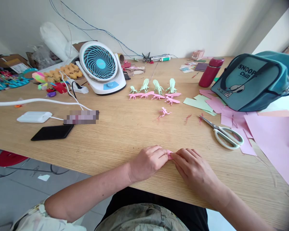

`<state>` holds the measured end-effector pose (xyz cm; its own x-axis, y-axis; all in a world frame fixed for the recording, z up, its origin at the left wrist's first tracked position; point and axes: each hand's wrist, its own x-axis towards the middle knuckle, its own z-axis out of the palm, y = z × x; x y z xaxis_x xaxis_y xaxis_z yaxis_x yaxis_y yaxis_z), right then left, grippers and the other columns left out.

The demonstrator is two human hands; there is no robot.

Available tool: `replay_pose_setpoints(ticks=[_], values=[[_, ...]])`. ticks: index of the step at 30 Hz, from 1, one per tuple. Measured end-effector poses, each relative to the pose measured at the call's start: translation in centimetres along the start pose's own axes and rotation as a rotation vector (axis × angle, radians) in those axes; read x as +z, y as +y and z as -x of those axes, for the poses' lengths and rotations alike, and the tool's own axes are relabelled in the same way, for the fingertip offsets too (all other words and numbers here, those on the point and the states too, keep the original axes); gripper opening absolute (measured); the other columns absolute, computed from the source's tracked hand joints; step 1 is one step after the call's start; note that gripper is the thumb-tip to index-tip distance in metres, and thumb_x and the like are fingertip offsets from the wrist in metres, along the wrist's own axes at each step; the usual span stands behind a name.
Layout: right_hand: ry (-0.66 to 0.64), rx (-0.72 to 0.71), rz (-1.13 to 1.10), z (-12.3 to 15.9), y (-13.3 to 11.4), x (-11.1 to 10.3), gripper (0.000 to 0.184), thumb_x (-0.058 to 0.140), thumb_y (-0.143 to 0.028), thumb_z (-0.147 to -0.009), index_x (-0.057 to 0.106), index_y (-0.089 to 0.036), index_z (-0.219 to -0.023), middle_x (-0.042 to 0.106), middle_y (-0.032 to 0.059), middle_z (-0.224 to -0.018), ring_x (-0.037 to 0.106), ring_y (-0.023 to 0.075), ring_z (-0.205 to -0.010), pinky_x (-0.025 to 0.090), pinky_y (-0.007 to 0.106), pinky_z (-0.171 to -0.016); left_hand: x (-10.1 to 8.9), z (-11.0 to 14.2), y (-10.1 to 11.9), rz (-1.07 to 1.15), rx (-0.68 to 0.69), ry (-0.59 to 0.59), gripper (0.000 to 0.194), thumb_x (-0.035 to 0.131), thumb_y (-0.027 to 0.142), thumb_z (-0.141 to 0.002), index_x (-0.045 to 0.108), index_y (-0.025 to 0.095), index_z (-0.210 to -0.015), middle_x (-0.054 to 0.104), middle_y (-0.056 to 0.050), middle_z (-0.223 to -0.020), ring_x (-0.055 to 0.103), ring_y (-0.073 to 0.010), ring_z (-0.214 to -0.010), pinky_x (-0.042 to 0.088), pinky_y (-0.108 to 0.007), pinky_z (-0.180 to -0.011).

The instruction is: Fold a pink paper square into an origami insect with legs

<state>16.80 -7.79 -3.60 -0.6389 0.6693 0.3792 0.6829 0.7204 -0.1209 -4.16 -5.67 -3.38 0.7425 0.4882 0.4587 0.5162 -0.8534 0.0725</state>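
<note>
A white fan [100, 64] stands on the counter [106, 138]; the left hand [148, 162] has its grip pinched on a small pink paper [169, 154] near the front edge; the right hand [195, 170] pinches its right end; scissors [225, 134] lie farther right.

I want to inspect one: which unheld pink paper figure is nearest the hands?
The lone pink figure; the other pink figures cluster farther back, by the green ones.

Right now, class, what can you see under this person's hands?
Between the left hand and the right hand, a small bit of pink paper shows, over the wooden table. The hands cover whatever else is there, so the paper's full shape cannot be seen.
</note>
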Motion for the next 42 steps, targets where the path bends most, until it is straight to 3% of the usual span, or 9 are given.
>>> replay_pose_setpoints(ticks=[12,17,20,25,27,32,39,42], values=[[-0.041,-0.026,-0.085,0.6,-0.1,0.1,0.026,0.041,-0.011,-0.101,0.065,-0.014,-0.092,0.057,0.0085,-0.084,0.053,0.0189,-0.075,0.045,0.033,-0.071,-0.5,1.0,0.0,0.036,0.001,-0.025,0.016,0.052,0.016,-0.1,0.067,0.013,-0.108,0.073,-0.006,-0.114,0.066,-0.0158,-0.094,0.056,-0.029,-0.087],[-0.062,-0.008,-0.171,0.7,-0.1,0.1,0.026,0.041,-0.011,-0.101,0.065,-0.013,-0.092,0.056,0.0088,-0.086,0.051,0.0188,-0.075,0.045,0.034,-0.071,-0.2,1.0,0.4,0.067,-0.034,0.037,0.014,0.055,0.014,-0.098,0.066,0.014,-0.107,0.071,-0.006,-0.118,0.065,-0.0142,-0.096,0.056,-0.028,-0.089],[-0.068,-0.025,-0.172,0.9,-0.2,-0.1,0.023,0.042,-0.009,-0.1,0.064,-0.01,-0.106,0.056,0.0109,-0.091,0.049,0.02,-0.077,0.045,0.035,-0.071,-0.3,0.9,0.5,0.098,-0.058,0.062,0.015,0.054,0.012,-0.098,0.067,0.014,-0.106,0.071,-0.005,-0.119,0.065,-0.0142,-0.099,0.056,-0.028,-0.089],[-0.062,-0.148,-0.038,0.5,0.0,-0.9,0.037,0.037,-0.008,-0.098,0.054,-0.008,-0.131,0.058,0.0156,-0.102,0.049,0.0243,-0.081,0.047,0.039,-0.069,-0.5,0.9,0.5,0.051,-0.055,0.029,0.011,0.058,0.013,-0.096,0.069,0.012,-0.097,0.073,-0.008,-0.109,0.066,-0.0158,-0.089,0.057,-0.03,-0.08],[-0.125,-0.165,-0.075,0.4,0.3,-1.0,0.039,0.037,-0.007,-0.097,0.053,-0.008,-0.133,0.058,0.0166,-0.11,0.049,0.0239,-0.082,0.048,0.039,-0.07,-0.6,0.9,0.4,0.039,-0.047,0.034,0.009,0.06,0.012,-0.094,0.069,0.011,-0.097,0.073,-0.008,-0.105,0.066,-0.0162,-0.089,0.057,-0.029,-0.079],[-0.225,-0.126,-0.282,0.7,1.1,-0.3,0.043,0.037,-0.004,-0.097,0.049,-0.007,-0.138,0.057,0.0153,-0.108,0.051,0.0242,-0.088,0.052,0.04,-0.076,-0.7,0.7,0.2,0.061,-0.041,0.065,0.01,0.06,0.013,-0.095,0.07,0.013,-0.096,0.073,-0.005,-0.103,0.064,-0.014,-0.085,0.057,-0.026,-0.078],[-0.195,-0.076,-0.328,1.3,1.4,-0.1,0.04,0.038,-0.007,-0.1,0.05,-0.011,-0.138,0.058,0.0135,-0.108,0.055,0.0234,-0.093,0.054,0.036,-0.077,-0.6,0.9,0.2,0.062,-0.05,0.027,0.011,0.059,0.014,-0.096,0.069,0.015,-0.098,0.073,-0.004,-0.114,0.066,-0.0135,-0.097,0.057,-0.026,-0.086],[-0.154,-0.112,-0.293,1.3,1.4,-0.2,0.034,0.039,-0.01,-0.101,0.054,-0.009,-0.132,0.06,0.0145,-0.108,0.056,0.0239,-0.093,0.053,0.037,-0.076,-0.5,1.0,0.2,0.041,-0.044,0.004,0.011,0.059,0.014,-0.096,0.07,0.015,-0.097,0.074,-0.005,-0.107,0.067,-0.0139,-0.094,0.057,-0.027,-0.082]])
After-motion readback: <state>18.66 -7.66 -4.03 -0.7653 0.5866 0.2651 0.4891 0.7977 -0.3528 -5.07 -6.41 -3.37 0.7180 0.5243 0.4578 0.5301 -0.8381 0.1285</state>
